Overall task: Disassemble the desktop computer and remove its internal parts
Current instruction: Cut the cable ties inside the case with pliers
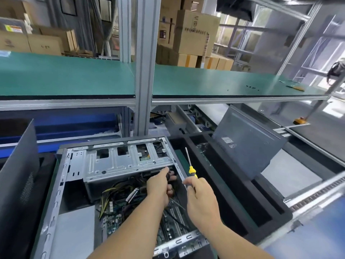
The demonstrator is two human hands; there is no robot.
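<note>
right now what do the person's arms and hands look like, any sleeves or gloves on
Both forearms are bare up to the frame's bottom edge, with no sleeves in view. The left hand and right hand wear no gloves, and no watch, ring or wrist strap shows.

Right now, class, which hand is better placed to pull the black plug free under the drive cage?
Left. The left hand already pinches the plug inside the case; the right hand grips the screwdriver above.

— Where's the left hand (158, 184)?
— Inside the open computer case (61, 184), fingers curled on a black connector (169, 174) beneath the drive cage (127, 161).
— And the right hand (200, 195)?
— Gripping a screwdriver (190, 165), tip up.
</note>
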